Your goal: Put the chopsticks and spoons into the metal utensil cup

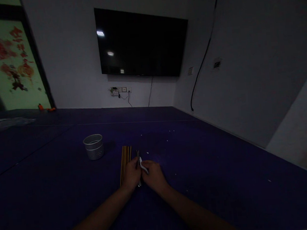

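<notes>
My left hand [132, 174] is closed around slim grey sticks [137, 153], whose tips stick up past the thumb; their lower end shows below the hand. Pinched in the fingers of my right hand [155, 175] is a curled white strip [143, 166], its upper end up against the grey sticks. What the strip is made of I cannot tell in the dim light. Just left of my left hand, several brown chopsticks [124, 159] lie side by side, partly hidden by that hand. Farther left stands an upright silver metal cup [94, 152] with a dotted lower wall.
Small white scraps [147, 152] are scattered over the dark blue surface [217, 181]. Clear plastic sheeting [8, 123] lies at the far left, with orange objects [45, 108] by the door. A television [142, 41] hangs on the wall, and a black cable [202, 63] dangles at right.
</notes>
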`<action>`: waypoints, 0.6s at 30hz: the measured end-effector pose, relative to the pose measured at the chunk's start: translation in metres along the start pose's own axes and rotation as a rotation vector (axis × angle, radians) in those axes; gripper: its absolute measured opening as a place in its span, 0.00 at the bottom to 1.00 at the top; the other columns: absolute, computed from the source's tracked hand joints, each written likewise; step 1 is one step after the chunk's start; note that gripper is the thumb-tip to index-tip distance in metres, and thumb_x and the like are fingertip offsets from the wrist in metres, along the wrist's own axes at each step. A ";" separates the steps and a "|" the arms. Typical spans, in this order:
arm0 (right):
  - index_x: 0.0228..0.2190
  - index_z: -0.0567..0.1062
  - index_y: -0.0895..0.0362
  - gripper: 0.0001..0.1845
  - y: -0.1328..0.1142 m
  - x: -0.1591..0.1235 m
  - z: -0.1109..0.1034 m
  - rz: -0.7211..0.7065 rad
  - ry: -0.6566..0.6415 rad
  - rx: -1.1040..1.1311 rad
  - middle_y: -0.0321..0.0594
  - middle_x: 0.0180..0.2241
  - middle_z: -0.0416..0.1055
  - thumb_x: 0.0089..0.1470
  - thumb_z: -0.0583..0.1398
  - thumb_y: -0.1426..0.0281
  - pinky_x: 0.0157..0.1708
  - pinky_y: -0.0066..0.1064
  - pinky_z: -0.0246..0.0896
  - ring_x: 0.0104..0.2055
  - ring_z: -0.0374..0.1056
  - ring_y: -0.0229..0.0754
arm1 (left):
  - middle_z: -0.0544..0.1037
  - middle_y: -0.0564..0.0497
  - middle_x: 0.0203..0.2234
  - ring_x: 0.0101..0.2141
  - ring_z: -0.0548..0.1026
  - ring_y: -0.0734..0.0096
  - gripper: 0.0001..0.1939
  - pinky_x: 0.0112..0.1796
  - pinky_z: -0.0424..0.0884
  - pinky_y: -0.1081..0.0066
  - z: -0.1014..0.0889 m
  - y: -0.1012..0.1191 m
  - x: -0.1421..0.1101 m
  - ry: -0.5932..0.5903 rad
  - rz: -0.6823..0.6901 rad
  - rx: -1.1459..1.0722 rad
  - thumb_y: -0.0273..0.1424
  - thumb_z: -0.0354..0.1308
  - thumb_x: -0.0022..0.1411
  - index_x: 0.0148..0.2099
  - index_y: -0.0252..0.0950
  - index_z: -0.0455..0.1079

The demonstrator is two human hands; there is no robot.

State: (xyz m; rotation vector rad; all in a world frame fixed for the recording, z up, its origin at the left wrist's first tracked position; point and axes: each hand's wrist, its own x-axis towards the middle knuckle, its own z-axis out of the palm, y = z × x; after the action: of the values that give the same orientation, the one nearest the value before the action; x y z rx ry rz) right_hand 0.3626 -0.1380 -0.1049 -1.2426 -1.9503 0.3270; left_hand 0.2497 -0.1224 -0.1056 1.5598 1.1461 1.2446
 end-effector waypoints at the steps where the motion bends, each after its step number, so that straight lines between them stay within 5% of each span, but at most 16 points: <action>1: 0.26 0.76 0.57 0.12 0.000 0.000 0.000 -0.001 0.000 -0.001 0.42 0.32 0.75 0.46 0.54 0.80 0.40 0.29 0.61 0.36 0.70 0.42 | 0.79 0.51 0.28 0.35 0.76 0.65 0.18 0.36 0.71 0.70 0.000 0.000 0.001 0.000 0.006 0.000 0.21 0.47 0.48 0.40 0.33 0.72; 12: 0.35 0.77 0.58 0.12 -0.002 -0.001 -0.001 -0.002 0.013 -0.114 0.45 0.39 0.74 0.51 0.55 0.76 0.45 0.34 0.59 0.44 0.67 0.45 | 0.79 0.48 0.34 0.38 0.75 0.66 0.21 0.43 0.68 0.67 -0.008 0.005 0.003 0.056 0.058 0.222 0.17 0.45 0.45 0.39 0.33 0.72; 18: 0.38 0.76 0.57 0.17 -0.012 -0.003 -0.006 -0.110 -0.084 -0.167 0.43 0.43 0.73 0.49 0.53 0.81 0.48 0.33 0.57 0.47 0.64 0.44 | 0.78 0.45 0.38 0.43 0.74 0.64 0.21 0.48 0.66 0.64 -0.009 0.010 0.004 0.047 0.072 0.206 0.17 0.46 0.47 0.41 0.32 0.73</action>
State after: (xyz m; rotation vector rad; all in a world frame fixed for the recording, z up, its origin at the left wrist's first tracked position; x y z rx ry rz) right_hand 0.3594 -0.1475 -0.0953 -1.2372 -2.1451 0.1645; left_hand 0.2428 -0.1203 -0.0939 1.7446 1.2919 1.2484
